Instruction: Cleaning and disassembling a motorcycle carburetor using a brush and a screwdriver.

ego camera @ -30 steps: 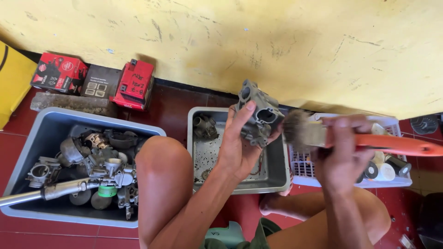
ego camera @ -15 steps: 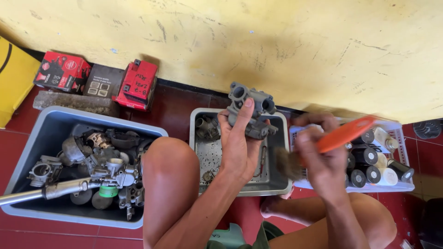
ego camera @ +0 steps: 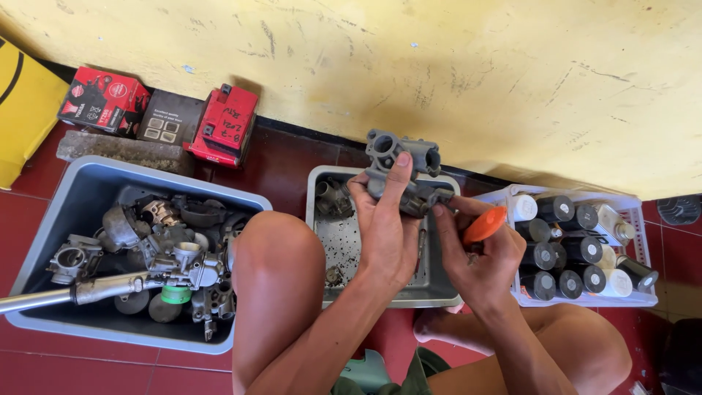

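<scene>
While the left hand [ego camera: 387,238] grips a grey metal carburettor body [ego camera: 402,174] from below, fingers wrapped up its near face, the part sits raised above the far edge of a grey metal tray [ego camera: 439,289] on the red tiled floor [ego camera: 292,164]. At the carburettor's 4 o'clock, the right hand [ego camera: 479,263] is clenched around an orange-handled tool [ego camera: 484,224], and its fingertips touch the lower right corner of the casting. Only the rounded orange end of the tool shows; its working end is hidden behind the hand.

Inside the tray, dark grit speckles the bottom and another small metal part [ego camera: 333,197] lies at the far left corner, at about 9 o'clock from the held carburettor. At 3 o'clock from the tray stands a white plastic basket [ego camera: 643,241] packed with upright bottles with black and white caps [ego camera: 563,252]. At 9 o'clock from the tray, past the person's bare knee [ego camera: 274,241], a blue-grey plastic tub [ego camera: 51,212] holds a heap of carburettors and other metal parts [ego camera: 161,252], with a long metal handle [ego camera: 29,300] sticking out of its left side. At the tub's 12 o'clock, against the yellow wall [ego camera: 439,66], lie two red boxes [ego camera: 102,99] and a dark box between them, on a grey stone slab [ego camera: 117,150].
</scene>
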